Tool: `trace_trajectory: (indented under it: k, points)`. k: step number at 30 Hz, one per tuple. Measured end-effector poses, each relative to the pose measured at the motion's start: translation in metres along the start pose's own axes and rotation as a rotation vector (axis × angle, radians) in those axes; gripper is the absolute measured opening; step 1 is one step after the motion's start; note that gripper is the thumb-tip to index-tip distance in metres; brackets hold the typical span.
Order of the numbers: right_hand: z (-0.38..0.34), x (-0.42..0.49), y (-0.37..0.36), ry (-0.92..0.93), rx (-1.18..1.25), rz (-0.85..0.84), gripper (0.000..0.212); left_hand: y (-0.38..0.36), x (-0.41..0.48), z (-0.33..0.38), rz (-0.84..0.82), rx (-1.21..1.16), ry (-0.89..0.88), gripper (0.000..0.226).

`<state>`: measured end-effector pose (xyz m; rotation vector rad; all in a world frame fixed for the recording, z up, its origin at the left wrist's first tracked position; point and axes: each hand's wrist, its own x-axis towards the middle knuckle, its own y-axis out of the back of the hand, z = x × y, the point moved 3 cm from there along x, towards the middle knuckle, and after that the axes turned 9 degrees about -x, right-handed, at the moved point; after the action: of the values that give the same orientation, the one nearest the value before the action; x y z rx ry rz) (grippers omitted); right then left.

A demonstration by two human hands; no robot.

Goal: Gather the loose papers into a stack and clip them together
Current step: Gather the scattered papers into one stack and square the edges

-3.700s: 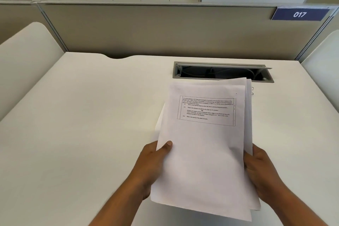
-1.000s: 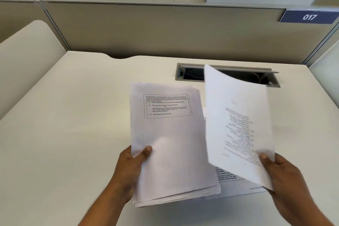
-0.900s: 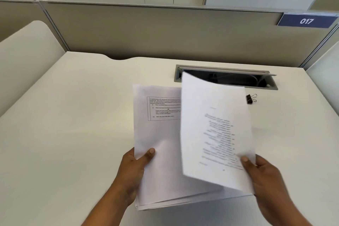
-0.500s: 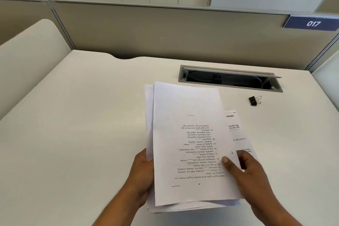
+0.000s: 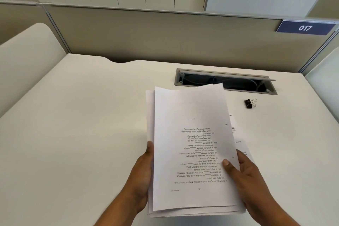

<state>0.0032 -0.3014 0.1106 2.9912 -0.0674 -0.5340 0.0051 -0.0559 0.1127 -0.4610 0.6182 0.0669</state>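
Nearest first: both grips are on the stack of papers (image 5: 192,152). It looks lifted a bit off the worktop (image 5: 82,134), with its long axis running away from the person and tipped slightly right. The left grip (image 5: 142,180) is curled round the left long edge, with the thumb tip showing at the edge and the fingers hidden behind. The right grip (image 5: 249,176) pinches the right long edge low down, thumb flat on the top sheet and fingers underneath. The edges aren't squared up, and sheets fan out along the left side and the bottom.

Just past the right grip, one loose sheet (image 5: 238,139) pokes out from behind the stack's right edge. It seems to be lying on the worktop, but I can't tell how much of it is covered. So I'd say the gathering isn't quite done.

What matters for the next move is the binder clip (image 5: 250,103). It sits on the worktop further out and off to the right, well apart from the stack and just this side of the cable tray (image 5: 225,82). That's the right grip's side, so my guess is the right one lets go and reaches forward-right while the left holds the stack. The stack's far short edge is the end closest to the clip. Behind it all is the partition with the 017 plate (image 5: 305,28).
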Motion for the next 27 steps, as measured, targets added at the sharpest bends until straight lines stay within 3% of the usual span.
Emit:
trace_trajectory:
  k: [5,9,15,19,24,27]
  points:
    - [-0.004,-0.001,0.0,0.018,-0.042,0.041,0.028,0.001,0.002,0.002,0.039,-0.008,-0.046,0.037]
    - [-0.009,-0.003,-0.001,0.038,-0.042,-0.008,0.045,-0.002,0.0,0.001,0.016,0.056,-0.052,0.029]
    - [-0.011,-0.005,-0.001,0.018,-0.026,-0.04,0.044,-0.002,0.003,-0.001,0.055,0.119,-0.11,0.025]
    - [-0.011,-0.004,0.0,0.002,-0.03,-0.073,0.028,0.007,0.004,0.003,0.139,0.257,-0.243,0.016]
    - [-0.009,-0.004,-0.005,0.001,-0.047,-0.164,0.032,0.019,0.002,0.009,0.164,0.3,-0.321,0.01]
    - [-0.006,0.002,0.006,-0.029,-0.155,-0.15,0.058,0.026,0.0,0.013,0.171,0.165,-0.331,0.01]
